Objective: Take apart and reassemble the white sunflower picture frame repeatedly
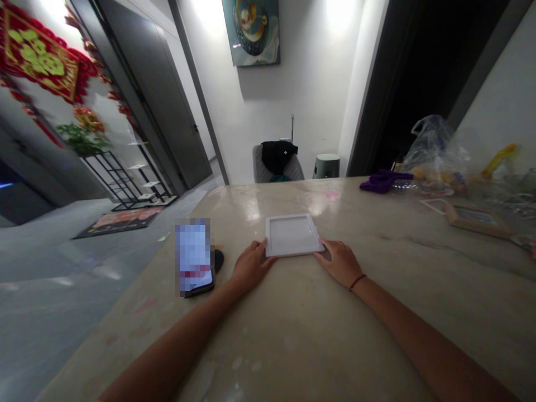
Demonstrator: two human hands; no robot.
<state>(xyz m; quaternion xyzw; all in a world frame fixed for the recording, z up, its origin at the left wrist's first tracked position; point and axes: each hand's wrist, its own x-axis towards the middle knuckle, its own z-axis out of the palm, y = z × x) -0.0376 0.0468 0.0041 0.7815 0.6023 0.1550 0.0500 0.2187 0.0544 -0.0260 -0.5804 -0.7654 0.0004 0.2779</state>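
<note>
A white rectangular frame (293,235) lies flat on the marble-patterned table (293,329), a little beyond the middle of the view. My left hand (252,264) grips its near left corner, thumb along the near edge and fingers at the left side. At the near right corner, my right hand (341,262) holds the frame in the same way, with a thin dark red string around the wrist.
A lit phone (193,257) stands at the left beside a round black object (218,261). Purple cloth (383,181), a clear plastic bag (435,148) and a wooden frame (477,219) lie at the right. Beyond the table is a chair (258,166) with black cloth.
</note>
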